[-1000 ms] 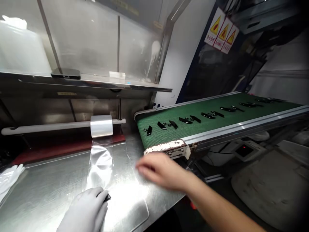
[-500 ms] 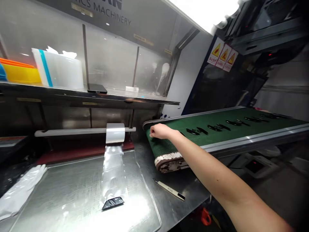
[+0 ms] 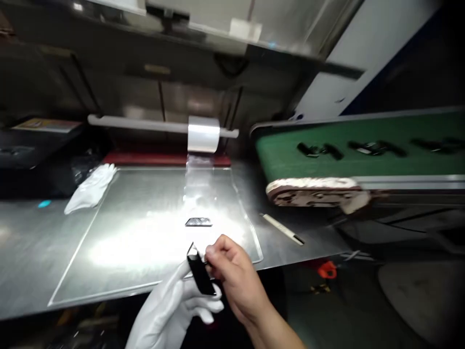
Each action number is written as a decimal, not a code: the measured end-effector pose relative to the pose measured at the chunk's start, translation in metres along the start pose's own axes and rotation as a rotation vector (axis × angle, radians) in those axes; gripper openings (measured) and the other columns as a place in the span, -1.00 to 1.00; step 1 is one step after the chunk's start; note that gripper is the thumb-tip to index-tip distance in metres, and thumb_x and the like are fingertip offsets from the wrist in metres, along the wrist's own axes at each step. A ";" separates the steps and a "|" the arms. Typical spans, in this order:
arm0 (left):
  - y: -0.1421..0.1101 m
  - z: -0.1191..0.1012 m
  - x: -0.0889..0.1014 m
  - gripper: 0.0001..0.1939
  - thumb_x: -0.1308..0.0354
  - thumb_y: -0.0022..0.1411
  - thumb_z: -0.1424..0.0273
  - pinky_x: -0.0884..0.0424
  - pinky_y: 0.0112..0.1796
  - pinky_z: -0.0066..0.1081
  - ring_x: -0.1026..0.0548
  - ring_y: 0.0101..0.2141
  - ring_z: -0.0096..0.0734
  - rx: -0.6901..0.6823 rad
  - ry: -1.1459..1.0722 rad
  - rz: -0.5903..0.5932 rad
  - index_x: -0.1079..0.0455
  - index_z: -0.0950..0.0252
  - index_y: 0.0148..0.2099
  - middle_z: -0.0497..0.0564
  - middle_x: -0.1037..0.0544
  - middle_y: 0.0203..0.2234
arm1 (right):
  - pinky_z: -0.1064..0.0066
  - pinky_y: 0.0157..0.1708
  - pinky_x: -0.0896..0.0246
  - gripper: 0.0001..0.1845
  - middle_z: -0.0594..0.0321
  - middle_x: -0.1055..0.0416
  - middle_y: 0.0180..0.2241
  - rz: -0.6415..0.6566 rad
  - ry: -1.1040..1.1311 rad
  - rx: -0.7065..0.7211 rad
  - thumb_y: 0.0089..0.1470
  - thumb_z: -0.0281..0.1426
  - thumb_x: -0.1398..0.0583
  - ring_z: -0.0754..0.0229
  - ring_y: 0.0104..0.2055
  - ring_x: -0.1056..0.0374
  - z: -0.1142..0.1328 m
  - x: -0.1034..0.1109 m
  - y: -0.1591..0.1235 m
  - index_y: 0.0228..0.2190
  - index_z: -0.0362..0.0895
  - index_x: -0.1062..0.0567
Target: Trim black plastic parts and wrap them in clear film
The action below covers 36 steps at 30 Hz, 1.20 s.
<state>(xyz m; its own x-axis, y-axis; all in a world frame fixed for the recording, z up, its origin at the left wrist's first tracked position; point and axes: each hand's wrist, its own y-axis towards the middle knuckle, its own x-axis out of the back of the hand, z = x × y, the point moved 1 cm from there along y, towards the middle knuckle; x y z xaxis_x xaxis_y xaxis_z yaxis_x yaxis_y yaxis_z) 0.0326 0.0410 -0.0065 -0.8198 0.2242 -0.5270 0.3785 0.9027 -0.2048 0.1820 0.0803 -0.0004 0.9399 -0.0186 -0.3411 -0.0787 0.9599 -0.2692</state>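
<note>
My bare right hand (image 3: 232, 274) pinches a small black plastic part (image 3: 199, 271) just in front of the steel table's near edge. My left hand (image 3: 174, 310), in a white glove, is under the part with its fingers against it. Another black part (image 3: 198, 222) lies on the table inside the end of a clear film strip (image 3: 198, 182) that runs down from a roll (image 3: 203, 134) on a white rod. More black parts (image 3: 319, 150) sit on the green conveyor belt (image 3: 363, 160) at the right.
A spare white glove (image 3: 92, 189) lies at the table's left. A thin pen-like tool (image 3: 281, 229) rests near the conveyor's end roller (image 3: 312, 191). A clear mat (image 3: 109, 252) covers the steel table. An orange object (image 3: 327, 269) shows below the table edge.
My right hand came back from the conveyor belt to the table's near edge with a black part. My gloved left hand has come into view and meets it. The camera tilted down.
</note>
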 end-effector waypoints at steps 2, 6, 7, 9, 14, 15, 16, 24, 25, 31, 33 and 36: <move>-0.003 0.017 0.007 -0.50 0.12 0.52 0.15 -0.50 -0.19 -0.16 -0.64 -0.17 -0.02 0.027 -0.227 0.024 -0.37 0.21 0.32 0.23 -0.66 -0.14 | 0.53 -0.43 -0.11 -0.57 0.40 -0.38 -0.51 -0.035 0.064 -0.069 0.15 -0.13 -0.41 0.35 -0.47 -0.23 -0.013 0.005 -0.003 -0.43 -0.11 -0.35; -0.005 0.031 0.009 -0.54 -0.04 0.49 0.16 -0.47 -0.19 -0.28 -0.60 -0.14 -0.11 0.048 -0.277 0.059 -0.40 0.28 0.28 0.23 -0.62 -0.09 | 0.50 -0.47 -0.15 -0.57 0.36 -0.43 -0.50 -0.063 0.069 -0.134 0.14 -0.13 -0.42 0.33 -0.48 -0.25 -0.024 0.008 -0.012 -0.43 -0.10 -0.36; -0.005 0.032 0.007 -0.56 -0.04 0.49 0.17 -0.47 -0.19 -0.28 -0.59 -0.15 -0.13 0.052 -0.273 0.054 -0.42 0.29 0.25 0.22 -0.61 -0.10 | 0.50 -0.48 -0.15 -0.57 0.36 -0.43 -0.50 -0.063 0.050 -0.139 0.14 -0.11 -0.42 0.33 -0.50 -0.25 -0.025 0.008 -0.014 -0.42 -0.10 -0.37; -0.004 0.032 0.005 -0.60 -0.04 0.49 0.20 -0.46 -0.20 -0.28 -0.56 -0.19 -0.17 0.050 -0.277 0.037 -0.44 0.30 0.21 0.18 -0.61 -0.17 | 0.50 -0.51 -0.15 -0.56 0.36 -0.43 -0.51 -0.066 0.007 -0.140 0.14 -0.09 -0.41 0.33 -0.52 -0.25 -0.028 0.008 -0.017 -0.42 -0.10 -0.37; -0.003 0.031 0.001 -0.64 -0.03 0.49 0.19 -0.42 -0.23 -0.29 -0.51 -0.29 -0.24 0.030 -0.275 0.028 -0.48 0.32 0.07 0.12 -0.59 -0.31 | 0.45 -0.48 -0.24 -0.59 0.32 -0.45 -0.50 -0.060 -0.080 -0.120 0.16 -0.07 -0.39 0.27 -0.49 -0.30 -0.027 0.009 -0.021 -0.41 -0.08 -0.39; -0.004 0.032 0.001 -0.64 -0.03 0.49 0.18 -0.42 -0.23 -0.29 -0.52 -0.30 -0.25 0.037 -0.272 0.033 -0.50 0.34 0.00 0.13 -0.60 -0.31 | 0.43 -0.48 -0.25 -0.59 0.32 -0.45 -0.50 -0.055 -0.098 -0.115 0.16 -0.07 -0.38 0.26 -0.48 -0.31 -0.026 0.009 -0.021 -0.41 -0.08 -0.40; -0.004 0.033 0.002 -0.63 -0.03 0.49 0.17 -0.42 -0.23 -0.30 -0.53 -0.30 -0.25 0.043 -0.272 0.040 -0.52 0.35 -0.08 0.14 -0.60 -0.31 | 0.41 -0.46 -0.27 -0.60 0.31 -0.45 -0.50 -0.050 -0.115 -0.107 0.17 -0.07 -0.38 0.24 -0.47 -0.33 -0.025 0.009 -0.021 -0.41 -0.07 -0.41; -0.005 0.039 0.001 -0.55 0.06 0.55 0.23 -0.47 -0.30 -0.40 -0.59 -0.35 -0.33 0.011 -0.399 0.075 -0.32 0.31 0.32 0.10 -0.63 -0.35 | 0.41 -0.41 -0.24 -0.61 0.34 -0.36 -0.49 0.091 -0.196 -0.071 0.20 -0.02 -0.32 0.26 -0.45 -0.26 -0.011 0.019 -0.021 -0.42 -0.06 -0.47; -0.005 0.039 -0.001 -0.54 0.07 0.55 0.24 -0.47 -0.30 -0.41 -0.60 -0.34 -0.33 0.013 -0.413 0.078 -0.30 0.30 0.35 0.09 -0.64 -0.34 | 0.42 -0.42 -0.23 -0.62 0.35 -0.34 -0.50 0.114 -0.195 -0.071 0.21 -0.03 -0.32 0.27 -0.46 -0.24 -0.010 0.022 -0.021 -0.41 -0.07 -0.48; -0.005 0.036 -0.002 -0.52 0.01 0.53 0.23 -0.48 -0.30 -0.39 -0.60 -0.35 -0.31 0.029 -0.390 0.088 -0.32 0.31 0.36 0.10 -0.63 -0.38 | 0.48 -0.56 -0.12 -0.75 0.39 -0.30 -0.58 0.195 -0.156 -0.126 0.24 -0.14 -0.33 0.35 -0.57 -0.16 -0.009 0.035 -0.024 -0.33 -0.06 -0.59; -0.007 0.036 0.001 -0.48 -0.01 0.52 0.17 -0.48 -0.31 -0.38 -0.62 -0.34 -0.27 0.063 -0.370 0.080 -0.29 0.32 0.38 0.14 -0.65 -0.35 | 0.44 -0.54 -0.23 -0.82 0.33 -0.42 -0.53 0.184 -0.194 -0.054 0.23 -0.19 -0.35 0.31 -0.56 -0.27 -0.005 0.038 -0.027 -0.30 -0.04 -0.62; -0.012 0.037 0.005 -0.43 -0.03 0.50 0.11 -0.52 -0.21 -0.33 -0.64 -0.27 -0.25 0.122 -0.426 0.046 -0.29 0.28 0.40 0.16 -0.66 -0.23 | 0.28 -0.34 -0.46 -0.91 0.21 -0.59 -0.34 0.202 -0.322 0.196 0.18 -0.33 -0.40 0.12 -0.35 -0.51 0.002 0.044 -0.032 -0.23 0.02 -0.67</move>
<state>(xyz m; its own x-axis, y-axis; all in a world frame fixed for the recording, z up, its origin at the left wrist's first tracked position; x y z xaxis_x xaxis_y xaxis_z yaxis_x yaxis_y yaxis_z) 0.0394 0.0173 -0.0376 -0.5605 0.0685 -0.8253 0.4793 0.8395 -0.2559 0.2262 0.0497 -0.0048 0.9703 0.2338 -0.0620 -0.2364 0.9709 -0.0391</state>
